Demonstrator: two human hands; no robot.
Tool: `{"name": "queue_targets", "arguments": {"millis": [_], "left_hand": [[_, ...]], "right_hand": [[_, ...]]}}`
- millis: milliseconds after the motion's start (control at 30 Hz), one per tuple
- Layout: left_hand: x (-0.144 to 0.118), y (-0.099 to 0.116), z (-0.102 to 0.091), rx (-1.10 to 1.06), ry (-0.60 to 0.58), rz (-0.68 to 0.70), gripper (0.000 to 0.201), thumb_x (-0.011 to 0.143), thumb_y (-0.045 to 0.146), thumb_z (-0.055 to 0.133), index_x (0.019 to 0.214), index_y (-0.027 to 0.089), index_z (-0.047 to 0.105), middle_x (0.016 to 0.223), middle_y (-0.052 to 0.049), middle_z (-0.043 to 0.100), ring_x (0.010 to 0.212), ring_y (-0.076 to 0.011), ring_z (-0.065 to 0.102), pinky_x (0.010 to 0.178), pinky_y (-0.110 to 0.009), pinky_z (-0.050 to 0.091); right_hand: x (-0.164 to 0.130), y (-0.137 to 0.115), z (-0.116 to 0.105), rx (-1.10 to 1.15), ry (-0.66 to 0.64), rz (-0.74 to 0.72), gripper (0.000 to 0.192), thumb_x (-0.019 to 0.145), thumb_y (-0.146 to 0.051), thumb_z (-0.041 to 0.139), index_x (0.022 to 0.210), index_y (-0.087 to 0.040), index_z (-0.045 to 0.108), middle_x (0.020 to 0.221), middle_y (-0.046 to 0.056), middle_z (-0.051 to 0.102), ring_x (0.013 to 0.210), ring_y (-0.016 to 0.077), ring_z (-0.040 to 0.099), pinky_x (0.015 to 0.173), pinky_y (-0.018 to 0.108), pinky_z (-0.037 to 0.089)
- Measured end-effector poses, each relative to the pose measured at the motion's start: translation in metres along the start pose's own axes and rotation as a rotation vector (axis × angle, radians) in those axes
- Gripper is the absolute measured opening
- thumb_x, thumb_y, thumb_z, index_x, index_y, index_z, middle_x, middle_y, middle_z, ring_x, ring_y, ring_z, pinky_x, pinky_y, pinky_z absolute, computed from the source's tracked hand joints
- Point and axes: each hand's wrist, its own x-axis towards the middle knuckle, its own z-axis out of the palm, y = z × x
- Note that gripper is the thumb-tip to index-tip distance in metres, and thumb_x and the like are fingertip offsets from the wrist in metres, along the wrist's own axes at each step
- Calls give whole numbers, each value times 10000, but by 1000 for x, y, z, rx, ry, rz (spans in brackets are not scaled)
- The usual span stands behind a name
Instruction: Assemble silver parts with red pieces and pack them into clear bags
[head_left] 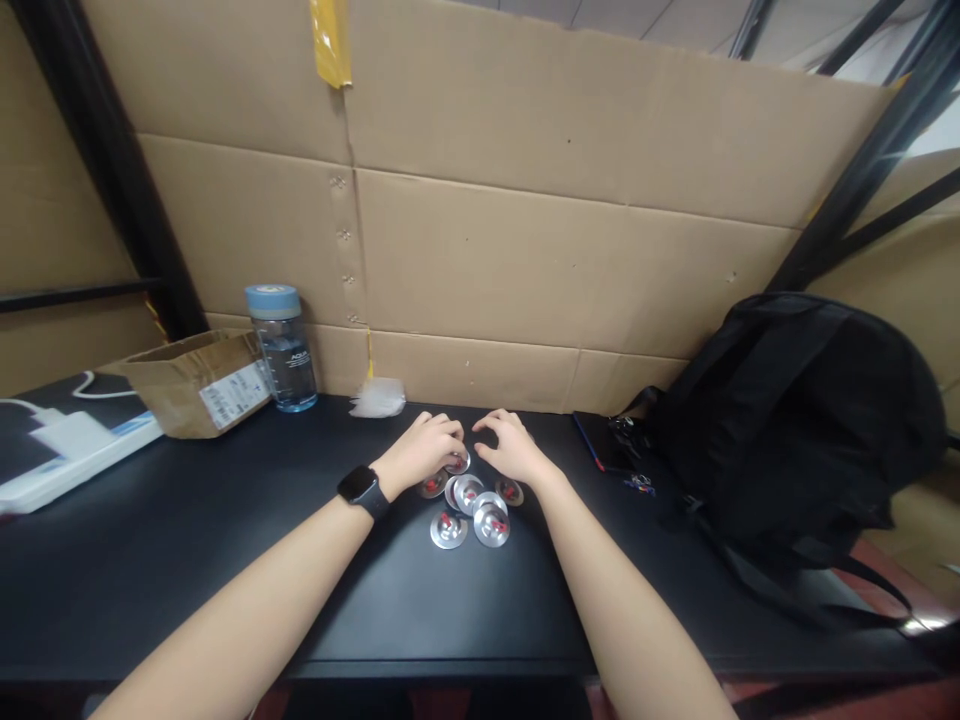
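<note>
Several small silvery discs with domed centres and red loops, which look like finger cymbals (pixel 448 531), lie in a loose cluster on the black table (pixel 420 610). Some of them overlap, such as the pair at the cluster's near right (pixel 492 525). At its far edge my left hand (pixel 424 448), with a black watch on the wrist, has its fingers curled down on one finger cymbal (pixel 460 463), partly hiding it. Across from it, my right hand (pixel 511 447) holds nothing; its thumb and fingers are apart, just beyond another finger cymbal (pixel 509 491).
On the left stand a water bottle (pixel 283 350), an open paper bag (pixel 187 390) and a white power strip (pixel 82 465). A crumpled clear plastic piece (pixel 378 398) lies by the cardboard wall (pixel 480 270). To the right are a dark flat item (pixel 600 443), keys and a black backpack (pixel 802 430).
</note>
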Motion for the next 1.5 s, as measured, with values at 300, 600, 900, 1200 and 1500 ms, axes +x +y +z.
{"name": "queue_targets", "arguments": {"millis": [300, 600, 900, 1200, 1500], "left_hand": [[-1, -3, 1, 64, 8, -10, 108, 917, 255, 671, 848, 260, 754, 956, -29, 694, 955, -205, 550, 768, -366, 290], [3, -4, 13, 98, 50, -94, 185, 909, 230, 664, 728, 201, 689, 833, -37, 701, 910, -218, 524, 731, -368, 257], [3, -3, 8, 65, 31, -104, 135, 913, 187, 630, 780, 168, 630, 849, -55, 726, 872, -213, 564, 751, -347, 292], [-2, -8, 0, -315, 235, -226, 229, 962, 102, 452, 1121, 217, 570, 962, -36, 685, 811, -165, 630, 738, -273, 422], [11, 9, -3, -982, 580, -514, 106, 936, 266, 547, 1018, 200, 560, 941, -38, 665, 774, -152, 668, 710, -267, 530]], "right_hand": [[0, 7, 1, 4, -1, -10, 255, 839, -248, 697, 1092, -275, 703, 1149, 50, 621, 1121, 242, 549, 998, 401, 431], [1, 11, -2, 62, 33, -42, 271, 831, -195, 679, 1100, -229, 694, 1114, 71, 629, 1081, 237, 585, 981, 404, 459], [1, 1, -10, 169, 82, -78, 295, 826, -179, 675, 1114, -241, 687, 1103, 50, 627, 1004, 195, 612, 885, 345, 496], [10, 5, -25, 257, 76, -104, 337, 847, -222, 642, 1183, -248, 642, 1167, 72, 595, 891, 180, 620, 664, 286, 514], [-27, -18, 1, 383, 187, -112, 681, 786, -283, 771, 1400, -298, 477, 1357, 97, 549, 966, 211, 659, 782, 362, 559]]}}
